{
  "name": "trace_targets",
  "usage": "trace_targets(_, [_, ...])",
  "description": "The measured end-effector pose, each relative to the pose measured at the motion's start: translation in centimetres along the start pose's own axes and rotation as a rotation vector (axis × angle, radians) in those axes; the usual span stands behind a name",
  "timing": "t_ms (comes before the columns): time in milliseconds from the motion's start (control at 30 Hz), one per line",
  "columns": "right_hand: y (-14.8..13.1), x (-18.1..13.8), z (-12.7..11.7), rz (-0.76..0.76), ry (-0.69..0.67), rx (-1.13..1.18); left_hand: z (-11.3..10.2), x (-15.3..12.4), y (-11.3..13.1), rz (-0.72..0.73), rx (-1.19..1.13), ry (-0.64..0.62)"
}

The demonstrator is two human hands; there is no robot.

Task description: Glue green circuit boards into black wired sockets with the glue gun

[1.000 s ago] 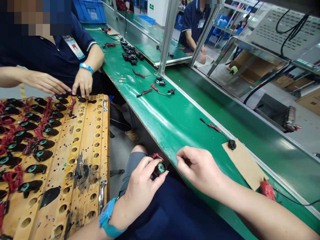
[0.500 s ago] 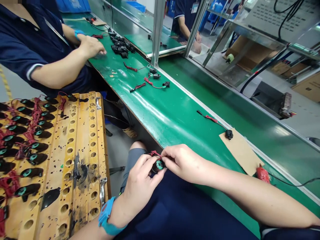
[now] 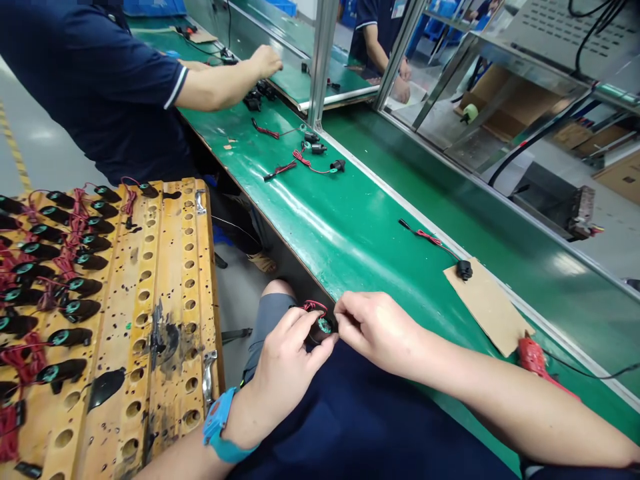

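Note:
My left hand point(image 3: 284, 360) is closed around a small round black part point(image 3: 323, 327) with a green centre and a red wire looped above it. It is held over my lap at the near edge of the green bench point(image 3: 345, 233). My right hand point(image 3: 373, 328) pinches the same part from the right side, fingertips meeting those of the left. A blue band sits on my left wrist.
To my left stands a wooden rack point(image 3: 165, 313) full of holes, with several black parts and red wires. A wired part point(image 3: 464, 269) lies beside a cardboard piece point(image 3: 493, 310); a red tool point(image 3: 533, 357) lies nearby. A co-worker point(image 3: 115, 87) reaches over the bench.
My right hand came in from the bench and closed on the part held by my left hand. The co-worker's arm left the rack and reached out across the bench.

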State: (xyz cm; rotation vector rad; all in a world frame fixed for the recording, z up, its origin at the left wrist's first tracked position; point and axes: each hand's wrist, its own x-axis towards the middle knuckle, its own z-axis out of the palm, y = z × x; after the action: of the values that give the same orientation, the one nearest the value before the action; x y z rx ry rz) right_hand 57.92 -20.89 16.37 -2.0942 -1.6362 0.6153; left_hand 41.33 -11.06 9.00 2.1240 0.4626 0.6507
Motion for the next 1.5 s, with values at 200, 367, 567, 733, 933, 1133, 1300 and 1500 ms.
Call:
trace_targets(200, [0.0,0.0,-0.4,0.045,0.002,0.095,0.2,0.1,0.0,0.045,0.039,0.006])
trace_targets(367, [0.0,0.5,0.1,0.085,-0.078,0.057,0.5,-0.1,-0.1,0.095,0.096,-0.022])
trace_targets(567, [0.2,0.6,0.9,0.132,-0.073,0.003,0.9,-0.2,-0.3,0.129,0.165,-0.037])
trace_targets(733, [0.2,-0.2,0.9,0.124,-0.005,0.041,0.8,0.0,-0.2,0.115,0.1,-0.051])
trace_targets(933, [1.0,-0.8,-0.6,0.156,0.089,0.111,0.5,0.3,-0.2,0.092,0.027,-0.027])
trace_targets(1133, [0.5,-0.9,-0.8,0.141,0.032,0.195,0.6,0.4,-0.1,0.084,0.01,-0.032])
trace_targets(1300, [0.7,-1.3,-1.6,0.224,0.173,0.419,0.5,0.2,-0.2,0.053,0.013,-0.047])
trace_targets(1500, [5.8,-0.9,-2.6,0.389,0.627,0.891,0.7,-0.6,-1.1,0.071,0.013,-0.029])
